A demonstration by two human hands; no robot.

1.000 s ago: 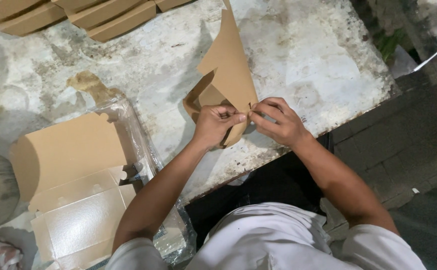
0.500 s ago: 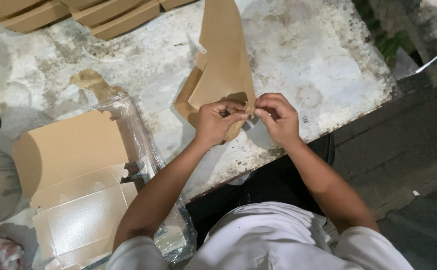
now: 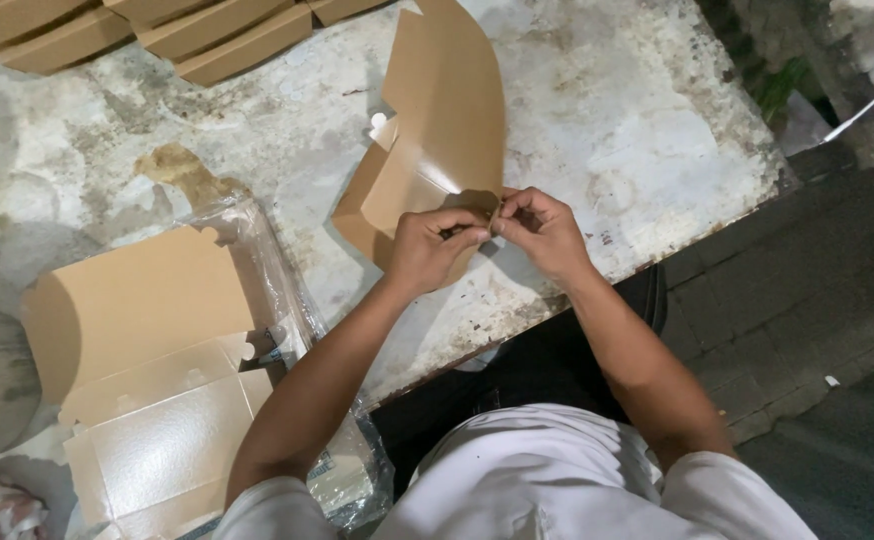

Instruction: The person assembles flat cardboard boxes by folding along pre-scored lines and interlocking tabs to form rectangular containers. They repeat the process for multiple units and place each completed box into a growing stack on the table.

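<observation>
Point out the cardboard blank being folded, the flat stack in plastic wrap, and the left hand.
Cardboard blank (image 3: 447, 110), head view, on its upper brown panel.
Flat stack (image 3: 147, 300), head view, on the top sheet's brown panel.
Left hand (image 3: 432, 250), head view, on the back of the hand.

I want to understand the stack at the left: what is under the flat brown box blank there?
Under the flat box blank lie more blanks, inside clear plastic wrap on the worn table. How many blanks are stacked is hidden.
</observation>
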